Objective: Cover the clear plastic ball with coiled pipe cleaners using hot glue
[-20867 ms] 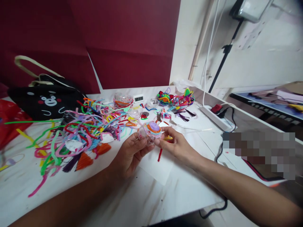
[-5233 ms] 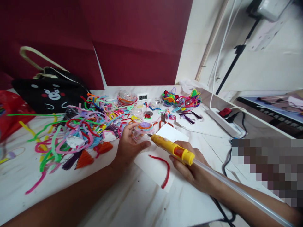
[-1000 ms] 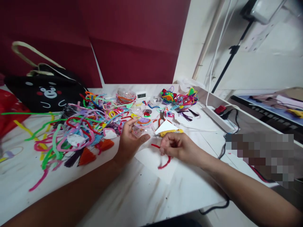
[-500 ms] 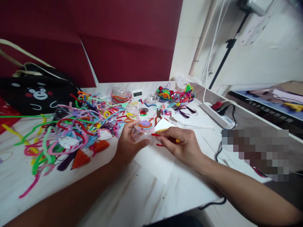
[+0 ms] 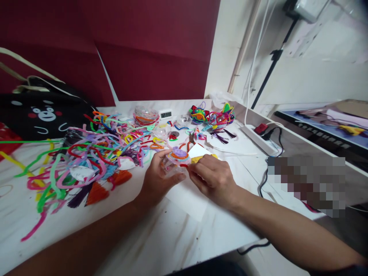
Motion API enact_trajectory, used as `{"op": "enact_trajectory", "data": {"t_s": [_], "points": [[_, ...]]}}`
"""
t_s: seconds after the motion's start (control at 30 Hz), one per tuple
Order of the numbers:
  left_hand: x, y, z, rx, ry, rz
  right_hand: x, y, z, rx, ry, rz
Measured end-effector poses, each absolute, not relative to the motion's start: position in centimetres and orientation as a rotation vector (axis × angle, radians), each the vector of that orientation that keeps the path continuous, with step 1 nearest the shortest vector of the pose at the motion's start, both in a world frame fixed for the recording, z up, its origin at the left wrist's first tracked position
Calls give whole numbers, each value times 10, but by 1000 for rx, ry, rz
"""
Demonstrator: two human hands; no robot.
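Observation:
My left hand [image 5: 161, 172] is closed around a clear plastic ball [image 5: 169, 165], thumb in front and fingers behind. On top of the ball sits a coil of purple and orange pipe cleaner [image 5: 178, 152]. My right hand [image 5: 211, 174] pinches a short red pipe cleaner [image 5: 184, 165] against the ball's right side; its fingertips partly hide it. Behind the right hand a yellow piece [image 5: 201, 157] shows, its kind unclear. White paper [image 5: 189, 197] lies beneath both hands.
Tangled pipe cleaners [image 5: 94, 153] and orange tassels [image 5: 97, 191] cover the left. Finished colourful figures [image 5: 199, 114], pliers [image 5: 191, 140], a small clock [image 5: 166, 114] and clear shells [image 5: 183, 121] stand behind. A power strip [image 5: 260, 138] lies along the right edge; a black bag [image 5: 48, 111] is far left.
The ball has turned and tilted a little in my left hand. My right hand has rolled over, with its fingers more curled, and less of the red pipe cleaner shows.

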State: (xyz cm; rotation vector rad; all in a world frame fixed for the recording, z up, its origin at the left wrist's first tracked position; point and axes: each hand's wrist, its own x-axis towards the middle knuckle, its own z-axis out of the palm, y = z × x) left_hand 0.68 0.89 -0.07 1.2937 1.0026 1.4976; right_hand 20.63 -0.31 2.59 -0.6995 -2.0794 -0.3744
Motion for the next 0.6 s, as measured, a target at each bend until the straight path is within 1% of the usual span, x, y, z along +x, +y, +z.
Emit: {"op": "enact_trajectory", "data": {"t_s": [0.6], "points": [[11, 1, 0, 1249, 1031, 1467, 203, -8, 26, -698, -2195, -570]]}}
